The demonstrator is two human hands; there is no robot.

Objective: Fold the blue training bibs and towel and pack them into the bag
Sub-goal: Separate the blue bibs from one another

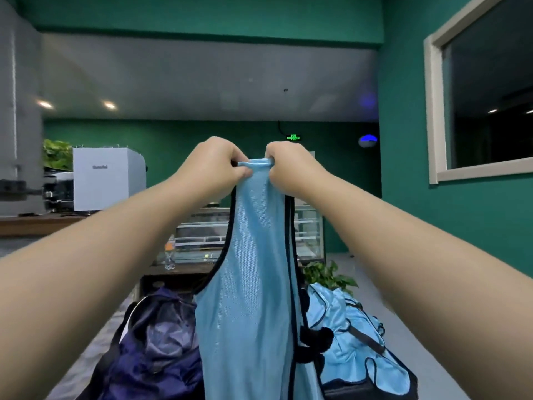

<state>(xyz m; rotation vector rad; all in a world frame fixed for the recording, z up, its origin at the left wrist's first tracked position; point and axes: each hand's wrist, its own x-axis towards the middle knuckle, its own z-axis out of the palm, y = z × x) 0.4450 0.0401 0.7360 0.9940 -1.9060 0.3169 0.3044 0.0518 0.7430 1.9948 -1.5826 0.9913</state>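
Observation:
A light blue training bib (pixel 253 284) with dark trim hangs straight down in front of me, held up at chest height. My left hand (pixel 213 163) and my right hand (pixel 291 166) both pinch its top edge, close together, fingers curled round the fabric. Below on the left sits a dark navy bag (pixel 155 347), open and slumped. More light blue bibs (pixel 354 342) lie in a crumpled heap at the lower right, partly hidden behind the hanging bib. I cannot see the towel.
A glass display case (pixel 202 238) stands behind, with a plastic bottle (pixel 170 255) in front of it. A white machine (pixel 106 180) sits on a counter at the left. A leafy plant (pixel 328 275) is behind the bib heap. Green walls surround the room.

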